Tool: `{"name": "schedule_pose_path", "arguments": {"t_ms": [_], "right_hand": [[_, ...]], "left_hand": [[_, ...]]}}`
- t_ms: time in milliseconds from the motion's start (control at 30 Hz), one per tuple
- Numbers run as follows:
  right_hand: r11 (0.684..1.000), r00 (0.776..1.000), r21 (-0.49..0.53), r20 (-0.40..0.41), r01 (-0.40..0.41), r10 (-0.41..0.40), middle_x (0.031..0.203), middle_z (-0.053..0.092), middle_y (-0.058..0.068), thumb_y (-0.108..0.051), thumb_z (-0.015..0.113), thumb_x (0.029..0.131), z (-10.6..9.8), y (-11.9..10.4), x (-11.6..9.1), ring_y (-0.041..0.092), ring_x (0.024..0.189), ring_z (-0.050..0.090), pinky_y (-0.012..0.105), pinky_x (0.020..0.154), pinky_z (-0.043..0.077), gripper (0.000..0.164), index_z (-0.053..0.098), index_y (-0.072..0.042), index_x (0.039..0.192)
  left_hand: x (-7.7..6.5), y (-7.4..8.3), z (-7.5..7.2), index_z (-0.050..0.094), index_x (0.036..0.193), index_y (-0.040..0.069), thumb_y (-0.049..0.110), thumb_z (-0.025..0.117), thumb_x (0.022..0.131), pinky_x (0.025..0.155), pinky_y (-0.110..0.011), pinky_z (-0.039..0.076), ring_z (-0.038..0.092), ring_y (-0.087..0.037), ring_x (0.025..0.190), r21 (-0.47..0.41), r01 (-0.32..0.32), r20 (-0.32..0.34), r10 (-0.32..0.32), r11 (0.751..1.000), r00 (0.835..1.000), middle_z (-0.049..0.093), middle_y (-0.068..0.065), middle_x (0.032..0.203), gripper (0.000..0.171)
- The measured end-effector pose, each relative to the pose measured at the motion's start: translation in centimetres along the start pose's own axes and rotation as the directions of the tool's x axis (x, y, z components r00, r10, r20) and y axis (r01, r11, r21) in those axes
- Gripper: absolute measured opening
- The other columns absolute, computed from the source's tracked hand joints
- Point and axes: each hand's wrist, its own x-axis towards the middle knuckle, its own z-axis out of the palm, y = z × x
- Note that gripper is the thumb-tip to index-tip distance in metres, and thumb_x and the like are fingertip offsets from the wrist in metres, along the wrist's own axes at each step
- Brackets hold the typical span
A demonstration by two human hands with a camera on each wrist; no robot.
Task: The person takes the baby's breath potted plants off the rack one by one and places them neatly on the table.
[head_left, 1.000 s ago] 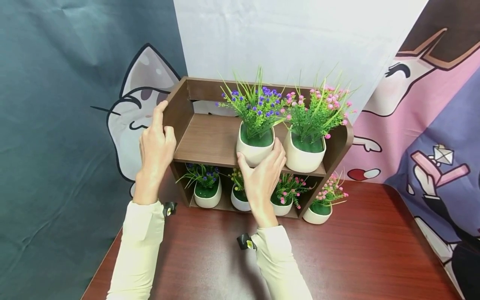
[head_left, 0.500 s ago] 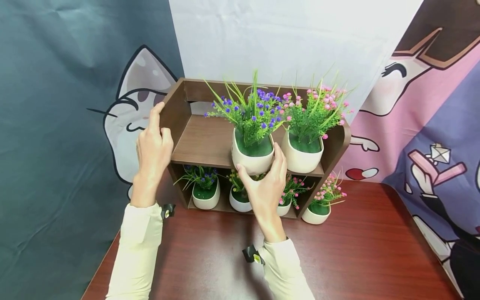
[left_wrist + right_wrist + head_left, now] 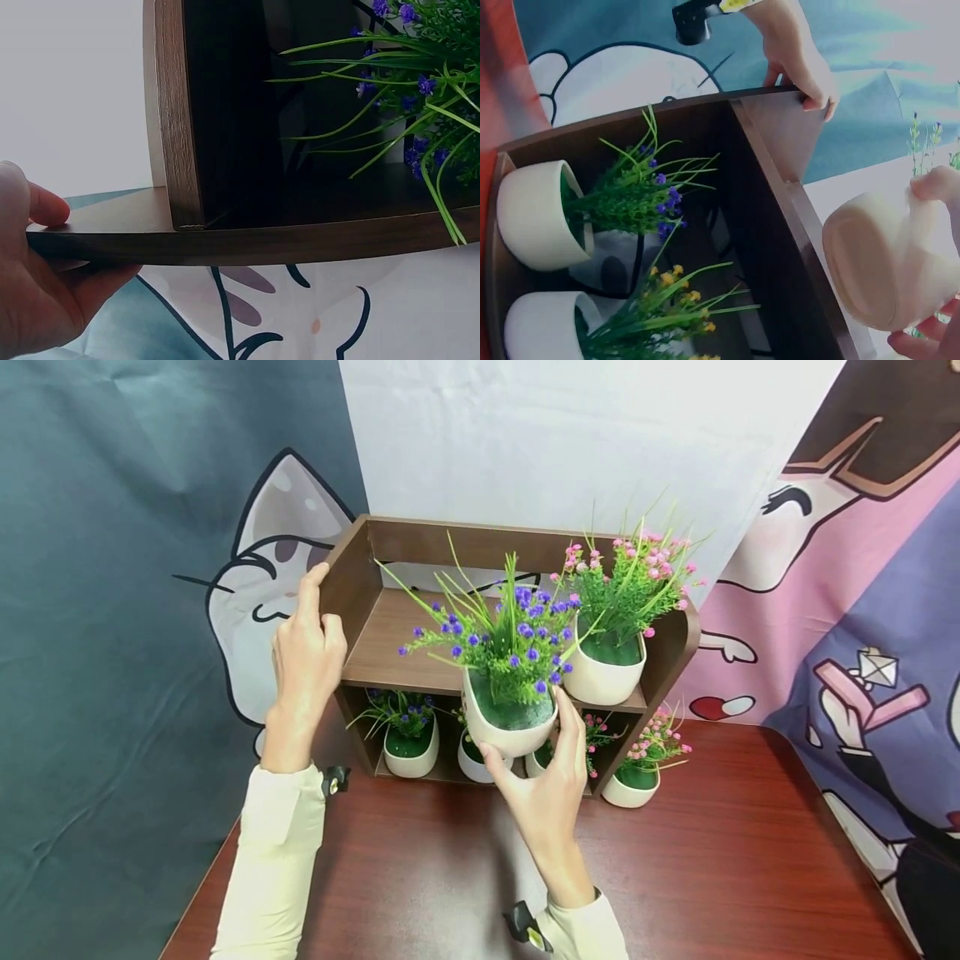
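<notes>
My right hand [image 3: 543,797] grips the white pot of an artificial plant with purple flowers [image 3: 510,727], thumb on one side and fingers on the other. It is held in front of the shelf's upper level, and in the right wrist view the pot's underside [image 3: 859,274] shows. My left hand [image 3: 306,664] holds the left side panel of the brown wooden shelf [image 3: 397,643]; the left wrist view shows thumb and fingers on opposite faces of that panel [image 3: 105,238]. A pink-flowered potted plant [image 3: 606,672] stands at the upper level's right end.
On the lower level stand a purple-flowered pot [image 3: 411,756], a yellow-flowered pot [image 3: 544,330] and a partly hidden pink-flowered one [image 3: 538,762]. Another pink-flowered pot [image 3: 632,789] sits on the red-brown table [image 3: 720,860] beside the shelf. Printed cloths hang behind and at both sides.
My right hand has lifted the purple-flowered plant off the upper level and brought it forward, towards me, tilting it slightly. My left hand keeps its hold on the side panel.
</notes>
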Motion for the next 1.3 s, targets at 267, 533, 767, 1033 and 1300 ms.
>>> {"name": "schedule_pose_path", "arguments": {"t_ms": [267, 533, 767, 1033, 1300], "right_hand": [[0.998, 0.999, 0.046, -0.005, 0.032, -0.032, 0.129, 0.048, 0.019, -0.042, 0.076, 0.069, -2.3, 0.7, -2.4, 0.026, 0.116, 0.047, 0.024, 0.090, 0.041, 0.087, 0.043, 0.005, 0.133], [0.997, 0.996, 0.019, -0.052, 0.070, -0.069, 0.119, 0.050, 0.030, -0.051, 0.073, 0.071, -4.2, 1.2, -4.2, 0.020, 0.113, 0.048, 0.019, 0.089, 0.040, 0.089, 0.046, 0.016, 0.123], [0.998, 0.996, -0.001, -0.064, 0.058, -0.058, 0.110, 0.051, 0.032, -0.050, 0.073, 0.072, -6.3, 1.3, -5.7, 0.010, 0.109, 0.049, 0.016, 0.086, 0.041, 0.084, 0.049, 0.018, 0.116], [0.997, 0.992, -0.072, -0.122, 0.035, -0.044, 0.103, 0.052, 0.035, -0.050, 0.072, 0.073, -8.5, 1.9, -7.5, 0.006, 0.110, 0.048, 0.016, 0.090, 0.037, 0.084, 0.050, 0.021, 0.112], [0.994, 0.991, -0.112, -0.135, 0.007, -0.022, 0.103, 0.055, 0.027, -0.052, 0.073, 0.070, -11.5, 4.5, -9.4, -0.001, 0.105, 0.050, 0.010, 0.083, 0.038, 0.087, 0.049, 0.022, 0.112]], "left_hand": [[-0.1, -0.1, -0.1, 0.039, 0.140, 0.027, 0.012, 0.035, 0.091, 0.047, -0.039, 0.027, 0.037, -0.031, 0.046, 0.003, 0.009, 0.002, -0.009, 1.000, 1.000, 0.059, -0.021, 0.077, 0.051], [0.0, 0.1, 0.0, 0.040, 0.140, 0.025, 0.011, 0.035, 0.091, 0.045, -0.039, 0.026, 0.033, -0.028, 0.044, 0.010, 0.001, -0.007, -0.001, 1.000, 1.000, 0.049, -0.017, 0.061, 0.051], [-0.1, 0.0, 0.0, 0.039, 0.140, 0.025, 0.011, 0.035, 0.091, 0.046, -0.039, 0.027, 0.036, -0.030, 0.045, 0.005, 0.001, -0.001, -0.001, 1.000, 1.000, 0.056, -0.020, 0.069, 0.051], [-0.2, -0.1, -0.1, 0.039, 0.140, 0.026, 0.012, 0.034, 0.091, 0.047, -0.039, 0.029, 0.041, -0.031, 0.048, -0.008, -0.001, 0.003, 0.001, 1.000, 1.000, 0.063, -0.023, 0.090, 0.050], [-0.2, 0.1, -0.1, 0.040, 0.139, 0.025, 0.011, 0.034, 0.092, 0.047, -0.040, 0.027, 0.039, -0.032, 0.047, 0.005, 0.000, -0.003, 0.000, 1.000, 1.000, 0.061, -0.023, 0.081, 0.050]]}}
